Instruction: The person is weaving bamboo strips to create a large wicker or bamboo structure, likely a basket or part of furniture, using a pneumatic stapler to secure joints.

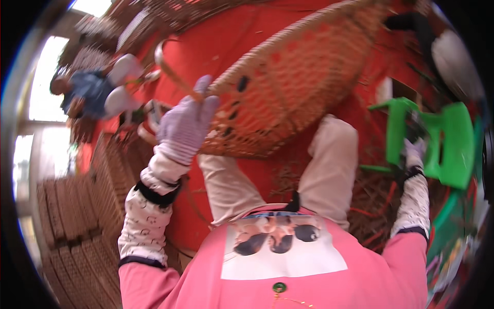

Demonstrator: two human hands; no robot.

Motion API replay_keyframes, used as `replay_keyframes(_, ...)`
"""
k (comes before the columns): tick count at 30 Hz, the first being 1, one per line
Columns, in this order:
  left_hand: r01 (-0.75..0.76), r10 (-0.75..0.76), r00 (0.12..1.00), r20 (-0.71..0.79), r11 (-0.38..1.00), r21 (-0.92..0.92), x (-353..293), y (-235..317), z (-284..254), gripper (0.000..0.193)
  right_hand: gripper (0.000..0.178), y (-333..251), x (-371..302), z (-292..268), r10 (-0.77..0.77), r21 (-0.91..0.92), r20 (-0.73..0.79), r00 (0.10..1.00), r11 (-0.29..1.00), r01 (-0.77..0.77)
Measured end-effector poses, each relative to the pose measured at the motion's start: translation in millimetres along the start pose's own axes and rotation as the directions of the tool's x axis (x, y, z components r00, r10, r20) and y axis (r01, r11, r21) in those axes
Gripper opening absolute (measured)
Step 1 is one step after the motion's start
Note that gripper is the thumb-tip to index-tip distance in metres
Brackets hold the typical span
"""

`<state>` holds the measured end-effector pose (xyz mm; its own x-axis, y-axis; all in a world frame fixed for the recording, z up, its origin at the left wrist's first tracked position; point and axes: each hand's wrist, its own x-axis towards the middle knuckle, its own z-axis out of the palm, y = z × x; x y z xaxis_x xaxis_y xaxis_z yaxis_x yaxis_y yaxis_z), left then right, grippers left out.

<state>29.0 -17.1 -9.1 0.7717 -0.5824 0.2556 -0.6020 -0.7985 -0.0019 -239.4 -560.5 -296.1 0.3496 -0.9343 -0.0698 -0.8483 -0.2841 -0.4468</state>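
My left hand (182,123), in a lilac striped work glove, grips the near-left end of a large woven wicker basket (288,87) with an openwork pattern. The basket is tilted above my knees, its thick wrapped rim running up to the far right. A pale, flat strip (172,72) curves up from beside my left fingers. Off to the right, my gloved right hand (413,150) reaches in at a green plastic stool (457,144). Close to its fingertips is a dark, blurred object (415,126); whether the fingers hold it I cannot tell.
Stacks of brown woven goods (69,211) stand on the left. A person in blue (90,92) sits at the far left, by bright windows. Red sheeting (221,46) covers the floor. Loose strip scraps (373,219) lie below the stool, with an open box (399,92) beyond it.
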Motion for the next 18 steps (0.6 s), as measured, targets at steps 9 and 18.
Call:
replay_keyframes(9, 0.167, -0.107, 0.985, 0.133, 0.769, -0.617, 2, -17, -4, 0.041, 0.077, 54, 140, 81, 0.489, -0.433, 0.013, 0.872, 0.789, -0.436)
replay_keyframes(18, 0.065, 0.063, 0.982, 0.176, 0.768, -0.637, 28, -40, -8, 0.043, 0.039, -36, -30, -55, -0.429, 0.611, -0.074, 0.900, 0.694, 0.381)
